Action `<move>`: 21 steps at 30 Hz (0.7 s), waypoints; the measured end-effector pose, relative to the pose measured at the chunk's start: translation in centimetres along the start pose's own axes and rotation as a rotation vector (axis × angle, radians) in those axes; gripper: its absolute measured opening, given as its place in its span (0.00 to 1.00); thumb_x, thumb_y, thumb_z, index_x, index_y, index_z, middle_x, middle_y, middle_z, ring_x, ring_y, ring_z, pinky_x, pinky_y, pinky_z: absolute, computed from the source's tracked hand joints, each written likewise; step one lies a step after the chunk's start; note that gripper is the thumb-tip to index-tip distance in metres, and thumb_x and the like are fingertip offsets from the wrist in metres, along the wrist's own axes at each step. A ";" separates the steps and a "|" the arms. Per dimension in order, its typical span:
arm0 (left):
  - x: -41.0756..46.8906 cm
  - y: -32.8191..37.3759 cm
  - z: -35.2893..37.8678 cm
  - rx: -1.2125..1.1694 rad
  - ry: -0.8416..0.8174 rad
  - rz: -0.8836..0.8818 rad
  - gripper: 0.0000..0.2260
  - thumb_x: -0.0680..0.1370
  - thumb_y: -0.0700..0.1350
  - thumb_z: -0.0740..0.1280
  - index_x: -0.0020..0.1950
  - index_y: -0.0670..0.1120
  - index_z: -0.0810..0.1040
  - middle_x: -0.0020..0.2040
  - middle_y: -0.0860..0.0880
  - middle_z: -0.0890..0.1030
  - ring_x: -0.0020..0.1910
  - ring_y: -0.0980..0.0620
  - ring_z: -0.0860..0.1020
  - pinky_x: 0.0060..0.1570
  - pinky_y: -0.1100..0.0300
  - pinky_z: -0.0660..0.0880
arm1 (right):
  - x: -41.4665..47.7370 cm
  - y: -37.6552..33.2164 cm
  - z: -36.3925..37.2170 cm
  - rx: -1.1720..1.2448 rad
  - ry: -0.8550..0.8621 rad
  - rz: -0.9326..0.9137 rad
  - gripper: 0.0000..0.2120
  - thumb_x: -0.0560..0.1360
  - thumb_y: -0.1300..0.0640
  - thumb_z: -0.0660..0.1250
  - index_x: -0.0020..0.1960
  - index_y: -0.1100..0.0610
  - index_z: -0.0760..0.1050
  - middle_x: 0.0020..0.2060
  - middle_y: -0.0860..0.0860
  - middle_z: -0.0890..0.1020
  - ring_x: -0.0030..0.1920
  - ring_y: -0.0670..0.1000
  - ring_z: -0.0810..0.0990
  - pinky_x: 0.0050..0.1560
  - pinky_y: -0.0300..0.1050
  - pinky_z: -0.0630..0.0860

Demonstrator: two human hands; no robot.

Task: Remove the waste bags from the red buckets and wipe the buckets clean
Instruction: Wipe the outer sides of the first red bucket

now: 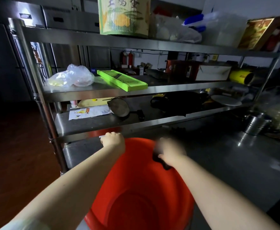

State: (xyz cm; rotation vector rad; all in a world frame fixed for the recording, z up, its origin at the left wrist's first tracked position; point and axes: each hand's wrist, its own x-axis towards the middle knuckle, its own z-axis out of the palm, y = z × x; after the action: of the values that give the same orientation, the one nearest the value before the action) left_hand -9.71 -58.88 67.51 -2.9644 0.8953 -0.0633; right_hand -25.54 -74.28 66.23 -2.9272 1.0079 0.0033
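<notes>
The red bucket (pixel 136 188) stood mouth up near the left edge of the steel bench (pixel 218 163). Its inside was bare with no bag showing, so the step in hand looked to be the wiping. The left hand (pixel 113 140) curled over the far left of the rim and held the bucket. The right hand (pixel 171 151), blurred, appeared closed on a dark cloth (pixel 159 161) laid against the right side of the rim. To do this well, the left hand's hold should be firm enough that the light plastic does not skid or spin on the smooth steel. The cloth should run round the rim, then down the wall in overlapping passes to the bottom, where grime would likely gather. Turning the bucket with the left hand would probably serve better than reaching round it. A sliver of red (pixel 102 131) showed just behind the left hand, under the lowest shelf. It was perhaps a second bucket, though too little was visible to tell. The bench was dull, scuffed stainless, with a metal cup (pixel 256 124) toward its far right. A steel shelf rack (pixel 41 97) rose along the back edge, carrying a crumpled clear plastic bag (pixel 73 76) and a green slicer board (pixel 122 79) on its middle shelf. The room was dim, with a dark reddish floor (pixel 20 155) beyond the bench's left edge.
</notes>
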 end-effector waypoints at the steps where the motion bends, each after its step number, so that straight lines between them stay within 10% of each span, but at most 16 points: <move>1: 0.2 0.9 0.1 -0.008 0.020 0.079 0.23 0.74 0.43 0.65 0.70 0.48 0.68 0.66 0.46 0.72 0.66 0.44 0.70 0.60 0.49 0.71 | -0.1 -0.7 0.0 -0.008 0.007 -0.024 0.32 0.75 0.47 0.68 0.73 0.50 0.57 0.67 0.56 0.69 0.64 0.61 0.72 0.60 0.55 0.70; 6: 0.5 4.6 1.3 -0.111 0.096 0.480 0.16 0.77 0.43 0.63 0.64 0.51 0.74 0.65 0.48 0.76 0.66 0.46 0.72 0.62 0.54 0.69 | -0.6 -3.9 0.9 -0.030 0.018 -0.077 0.39 0.69 0.54 0.74 0.74 0.51 0.56 0.66 0.56 0.69 0.64 0.61 0.72 0.61 0.56 0.69; 17: 0.7 -3.1 1.4 -0.096 0.065 -0.031 0.18 0.75 0.51 0.69 0.63 0.46 0.74 0.60 0.45 0.78 0.61 0.43 0.74 0.54 0.54 0.71 | 0.6 0.7 0.4 0.016 0.037 0.044 0.33 0.74 0.43 0.67 0.73 0.49 0.57 0.66 0.55 0.69 0.65 0.61 0.71 0.60 0.54 0.69; 21: -0.1 -0.2 1.0 -0.043 0.134 0.094 0.21 0.75 0.42 0.64 0.68 0.48 0.69 0.65 0.46 0.73 0.64 0.43 0.70 0.58 0.52 0.69 | -0.3 -0.5 1.1 -0.024 0.079 -0.006 0.34 0.76 0.45 0.66 0.75 0.50 0.54 0.68 0.55 0.68 0.65 0.60 0.71 0.61 0.55 0.68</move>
State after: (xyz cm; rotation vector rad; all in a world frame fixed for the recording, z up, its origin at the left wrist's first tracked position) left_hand -9.65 -58.61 66.48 -2.9825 1.0633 -0.2455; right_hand -25.47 -73.69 65.21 -2.9737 1.0159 -0.1024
